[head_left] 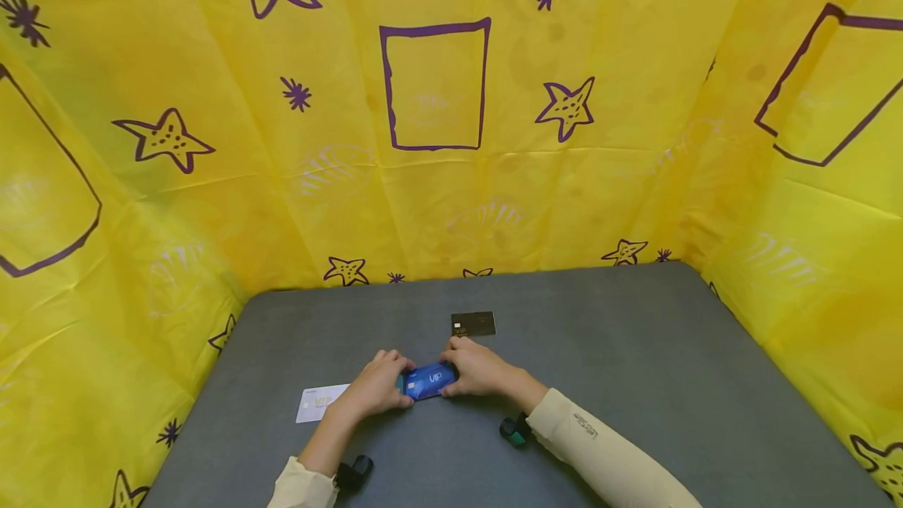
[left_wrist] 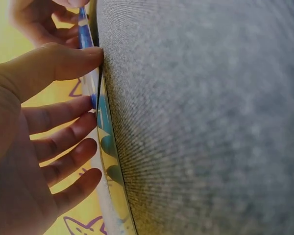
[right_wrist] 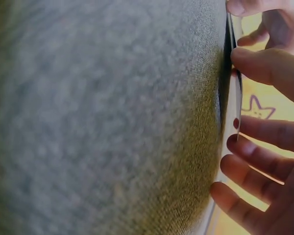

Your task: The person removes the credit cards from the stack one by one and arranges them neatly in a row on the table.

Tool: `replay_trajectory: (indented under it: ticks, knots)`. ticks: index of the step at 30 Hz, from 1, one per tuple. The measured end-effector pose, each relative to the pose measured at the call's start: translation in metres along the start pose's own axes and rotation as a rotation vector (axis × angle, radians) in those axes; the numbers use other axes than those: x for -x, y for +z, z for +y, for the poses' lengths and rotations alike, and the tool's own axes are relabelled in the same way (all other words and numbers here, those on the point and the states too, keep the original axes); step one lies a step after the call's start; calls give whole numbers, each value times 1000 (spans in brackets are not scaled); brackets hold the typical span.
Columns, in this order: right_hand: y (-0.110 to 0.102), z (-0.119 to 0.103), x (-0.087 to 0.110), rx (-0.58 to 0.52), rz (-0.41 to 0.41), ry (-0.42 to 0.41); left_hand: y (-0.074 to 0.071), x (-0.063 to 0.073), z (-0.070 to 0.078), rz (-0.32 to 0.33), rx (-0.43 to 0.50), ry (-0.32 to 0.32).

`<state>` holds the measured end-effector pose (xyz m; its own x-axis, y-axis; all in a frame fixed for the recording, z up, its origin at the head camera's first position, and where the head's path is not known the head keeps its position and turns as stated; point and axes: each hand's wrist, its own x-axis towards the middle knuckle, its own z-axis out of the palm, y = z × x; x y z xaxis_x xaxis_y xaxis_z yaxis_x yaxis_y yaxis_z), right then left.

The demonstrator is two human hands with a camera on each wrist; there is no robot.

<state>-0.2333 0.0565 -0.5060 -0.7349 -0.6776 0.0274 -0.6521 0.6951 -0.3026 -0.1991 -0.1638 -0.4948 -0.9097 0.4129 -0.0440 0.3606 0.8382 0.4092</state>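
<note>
A blue card with a chip and "VIP" printed on it is held at both short ends, low over the grey table. My left hand pinches its left end between thumb and fingertips. At the other end my right hand pinches it the same way. In the left wrist view, a teal and yellow card lies by the left fingers, mostly covered by that hand in the head view. Partly behind the left hand is a white card. Beyond the right hand lies a black card.
The grey cloth-covered table has yellow fabric walls with starfish prints at its back and sides. Black straps with small devices hang at both wrists, below the cream sleeves.
</note>
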Motion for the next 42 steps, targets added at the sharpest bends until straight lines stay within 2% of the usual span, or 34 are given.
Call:
replay_trajectory:
  ticks: [9, 17, 28, 42]
  knots:
    - [0, -6, -3, 58, -15, -9, -2, 2, -1, 6, -10, -5]
    - [-1, -8, 0, 51, -15, 6, -2, 3, -4, 19, -8, 9]
    - [3, -17, 2, 82, -20, -2, -7, 6, -6, -47, 8, 5]
    - [2, -17, 5, 88, -25, -11, -6, 7, -6, -47, 20, 9]
